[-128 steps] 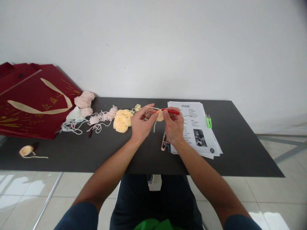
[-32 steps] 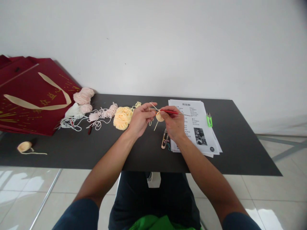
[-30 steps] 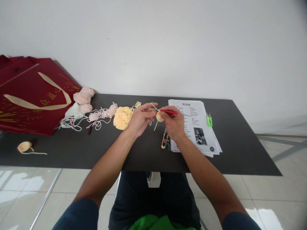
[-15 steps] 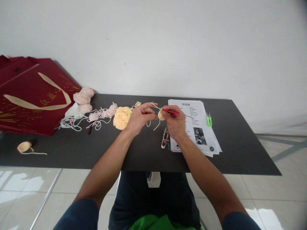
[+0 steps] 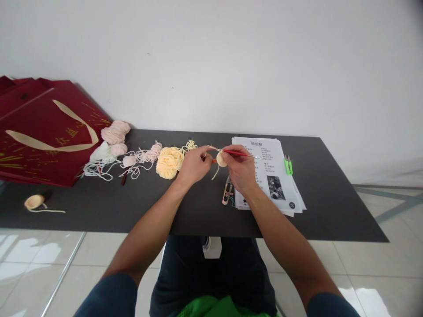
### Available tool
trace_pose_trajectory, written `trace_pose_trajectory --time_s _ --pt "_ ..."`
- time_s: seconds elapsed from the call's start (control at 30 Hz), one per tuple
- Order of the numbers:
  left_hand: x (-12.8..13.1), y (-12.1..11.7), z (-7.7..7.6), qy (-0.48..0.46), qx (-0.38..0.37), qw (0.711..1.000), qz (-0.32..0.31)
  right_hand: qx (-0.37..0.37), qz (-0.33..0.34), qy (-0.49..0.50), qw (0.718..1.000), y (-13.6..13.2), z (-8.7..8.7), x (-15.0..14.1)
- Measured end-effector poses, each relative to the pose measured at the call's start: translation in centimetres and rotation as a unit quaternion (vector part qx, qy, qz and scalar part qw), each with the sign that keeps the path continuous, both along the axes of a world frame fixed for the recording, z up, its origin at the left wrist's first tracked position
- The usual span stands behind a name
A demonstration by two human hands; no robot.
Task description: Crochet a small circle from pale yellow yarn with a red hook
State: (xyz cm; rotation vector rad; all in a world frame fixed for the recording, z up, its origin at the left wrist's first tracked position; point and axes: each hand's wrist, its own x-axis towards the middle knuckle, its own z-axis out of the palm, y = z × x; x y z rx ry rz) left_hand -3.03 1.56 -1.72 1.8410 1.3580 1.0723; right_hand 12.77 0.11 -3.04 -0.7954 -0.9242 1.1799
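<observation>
My right hand (image 5: 243,169) is closed round a red-handled crochet hook (image 5: 236,153), its thin metal shaft pointing right over the papers. The same fingers pinch a small round cream crochet piece (image 5: 220,160) with a short yarn tail (image 5: 215,173) hanging below. My left hand (image 5: 197,165) is just left of it, fingers curled in around the working yarn (image 5: 214,148), which stretches across to the piece. A small orange bit (image 5: 213,161), perhaps a stitch marker, shows by the left fingertips. The left fingers are partly hidden by the back of the hand.
Printed sheets (image 5: 284,193) lie under my right hand, with green snips (image 5: 288,165) on them and pale-handled snips (image 5: 227,191) beside. Leftward are a yellow yarn ball (image 5: 169,163), pink yarn (image 5: 115,132), white yarn (image 5: 102,154), a red bag (image 5: 39,127) and another crochet piece (image 5: 34,202).
My left hand has turned and moved slightly right, its fingers closing from a spread pose. The yarn loop below it no longer shows. My right hand has barely moved.
</observation>
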Motion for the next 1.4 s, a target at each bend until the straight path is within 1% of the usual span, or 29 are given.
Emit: trace_pose_trajectory --time_s 0.17,0.37,0.43,0.5,0.57,0.63,0.7,0.73,0.8,0.9,1.07,1.17,1.27,1.4 --pt "0.2 -0.3 0.2 0.03 -0.015 0.999 -0.009 -0.005 0.002 0.02 1.0 0.1 0.0 -0.1" --pt "0.4 -0.4 0.3 -0.001 -0.015 1.0 -0.003 0.0 0.004 0.025 1.0 0.1 0.0 -0.1" --pt "0.4 -0.3 0.2 -0.058 -0.022 0.998 0.003 0.002 0.004 0.023 1.0 0.1 -0.1 0.0" --pt "0.4 -0.3 0.1 -0.162 -0.047 0.986 0.007 0.005 0.0 0.019 1.0 0.1 -0.1 -0.1" --pt "0.5 -0.4 0.2 -0.274 -0.08 0.958 -0.006 0.009 -0.005 0.017 1.0 0.1 -0.1 -0.1" --pt "0.8 -0.7 0.4 -0.358 -0.106 0.927 -0.036 0.014 -0.008 0.014 1.0 0.0 -0.2 -0.3" --pt "1.3 -1.2 0.7 -0.407 -0.12 0.903 -0.063 0.019 -0.009 0.006 1.0 0.0 -0.3 -0.4" --pt "1.5 -1.4 0.8 -0.418 -0.116 0.899 -0.057 0.021 -0.008 0.002 1.0 0.0 -0.3 -0.4" --pt "2.1 -1.8 0.9 -0.417 -0.098 0.903 -0.032 0.025 -0.001 -0.003 1.0 -0.1 -0.4 -0.5" --pt "2.4 -2.0 1.0 -0.408 -0.075 0.91 -0.014 0.023 0.013 0.005 1.0 -0.3 -0.2 -0.6" --pt "2.2 -2.0 1.1 -0.377 -0.005 0.926 0.026 0.003 0.029 0.042 0.999 -0.8 0.7 -0.7" --pt "2.2 -2.1 1.3 -0.346 0.04 0.936 0.042 0.011 0.033 0.057 0.998 -0.9 1.3 -0.7" --pt "2.2 -2.2 1.4 -0.322 0.061 0.944 0.046 0.026 0.044 0.079 0.996 -0.9 1.7 -0.6" --pt "2.1 -2.2 1.4 -0.301 0.071 0.949 0.059 0.034 0.052 0.097 0.993 -0.9 1.9 -0.3"
